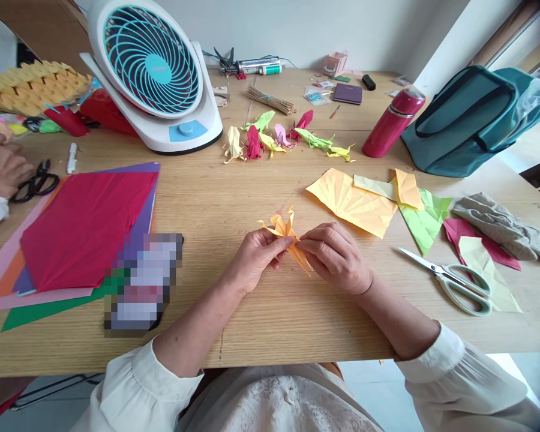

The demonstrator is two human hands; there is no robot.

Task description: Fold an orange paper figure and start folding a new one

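Note:
Both my hands meet over the middle of the wooden table (270, 312) on a small orange folded paper figure (284, 231). My left hand (255, 257) pinches its left side with thumb and fingers. My right hand (337, 257) pinches the lower pointed part on the right. The figure's spiky tips stick up and out between the two hands.
A stack of coloured paper sheets (85, 228) lies at left, a fan (153, 66) behind it. Several finished paper figures (279, 139) stand mid-table. Paper scraps (378, 201), scissors (459, 282), a red flask (393, 123) and a teal bag (472, 117) are at right. Another person's hand (0, 168) rests far left by black scissors (38, 180).

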